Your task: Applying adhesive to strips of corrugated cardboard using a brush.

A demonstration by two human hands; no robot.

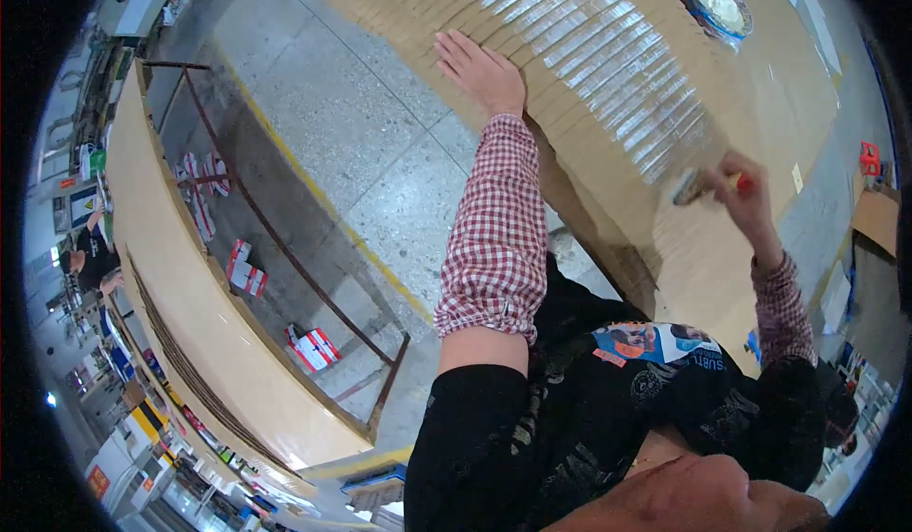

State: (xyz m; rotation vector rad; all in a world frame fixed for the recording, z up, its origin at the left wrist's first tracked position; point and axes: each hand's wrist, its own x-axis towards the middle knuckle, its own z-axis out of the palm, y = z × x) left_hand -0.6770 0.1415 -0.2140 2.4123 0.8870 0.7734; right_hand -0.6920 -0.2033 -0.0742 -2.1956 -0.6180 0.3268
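My left hand (483,74) lies flat with fingers stretched out on the left margin of a fanned row of brown cardboard sheets (608,185). Their overlapping edges carry shiny, wet-looking bands along the middle. In my right hand (748,204) is a brush (692,188) with a reddish handle. Its bristles are at the near end of the shiny bands; blur hides whether they touch the cardboard. A bowl of white paste (717,5), lined with clear plastic, stands on the worktable (793,85) beyond the right hand.
To the left runs a long, pale-topped table (190,313) on a rusty metal frame (271,233). Red-and-white packages (312,347) lie beneath it. A person (95,258) is behind that table. A red stool (869,159) and an open cardboard box (876,218) stand at the far right.
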